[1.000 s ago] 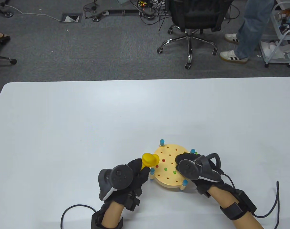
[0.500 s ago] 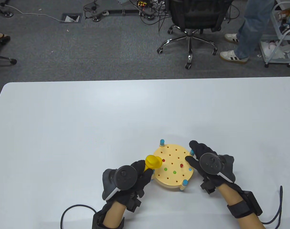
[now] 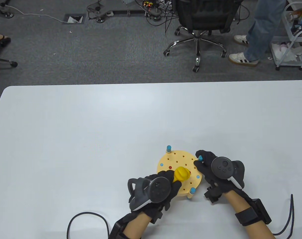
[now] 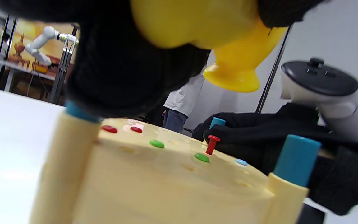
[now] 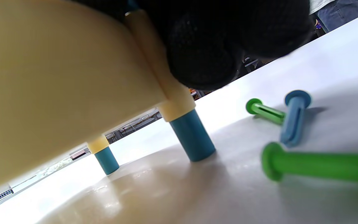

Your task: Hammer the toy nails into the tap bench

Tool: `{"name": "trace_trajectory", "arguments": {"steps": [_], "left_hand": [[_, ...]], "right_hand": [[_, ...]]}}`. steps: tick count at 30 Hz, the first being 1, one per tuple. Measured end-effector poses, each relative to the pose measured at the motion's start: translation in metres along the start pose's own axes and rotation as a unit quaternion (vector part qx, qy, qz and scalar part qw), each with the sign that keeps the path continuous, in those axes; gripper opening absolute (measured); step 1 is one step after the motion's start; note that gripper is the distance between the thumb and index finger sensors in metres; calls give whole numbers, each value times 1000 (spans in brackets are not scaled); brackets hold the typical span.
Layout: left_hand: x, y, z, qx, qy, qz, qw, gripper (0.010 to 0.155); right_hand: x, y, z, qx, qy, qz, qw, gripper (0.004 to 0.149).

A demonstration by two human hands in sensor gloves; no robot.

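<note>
Since half a second ago, my left hand (image 3: 154, 190) moved right and carried the yellow hammer (image 3: 181, 173) from the bench's left edge to above its middle. Its fingers (image 4: 129, 62) are wrapped around the handle. In the left wrist view the hammer head hangs over the red nail (image 4: 211, 144), which stands proud of the bench (image 3: 174, 159); the other nails there sit flush. My right hand (image 3: 217, 169) rests against the bench's right rim with fingers curled on the blue post (image 3: 200, 157). Three loose nails (image 5: 291, 118) lie on the table under those fingers. I judge a strike on the red nail is next.
</note>
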State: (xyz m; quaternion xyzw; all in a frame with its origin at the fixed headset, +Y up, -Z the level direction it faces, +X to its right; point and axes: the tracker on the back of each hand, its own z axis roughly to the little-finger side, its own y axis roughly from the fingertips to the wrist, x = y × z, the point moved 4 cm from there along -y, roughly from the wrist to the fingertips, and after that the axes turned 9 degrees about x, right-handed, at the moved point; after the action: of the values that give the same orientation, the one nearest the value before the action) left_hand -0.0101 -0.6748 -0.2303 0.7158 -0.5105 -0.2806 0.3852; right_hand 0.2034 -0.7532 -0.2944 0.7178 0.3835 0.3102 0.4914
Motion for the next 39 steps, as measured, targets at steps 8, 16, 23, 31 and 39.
{"name": "trace_trajectory", "arguments": {"steps": [8, 16, 23, 31, 39], "left_hand": [[24, -36, -34, -10, -211, 62, 975, 63], [34, -39, -23, -33, -147, 90, 984, 63], [-16, -12, -17, -18, -25, -81, 996, 63], [-31, 37, 67, -72, 81, -112, 988, 63], [-20, 50, 116, -140, 151, -101, 973, 64]], "right_hand": [[-1, 0, -1, 1, 4, -6, 1000, 58], [-2, 0, 0, 3, 6, -9, 1000, 58], [15, 0, 4, 7, -15, -30, 999, 71], [67, 11, 54, -89, 6, 34, 995, 54], [19, 5, 36, -103, 159, -71, 979, 54]]}}
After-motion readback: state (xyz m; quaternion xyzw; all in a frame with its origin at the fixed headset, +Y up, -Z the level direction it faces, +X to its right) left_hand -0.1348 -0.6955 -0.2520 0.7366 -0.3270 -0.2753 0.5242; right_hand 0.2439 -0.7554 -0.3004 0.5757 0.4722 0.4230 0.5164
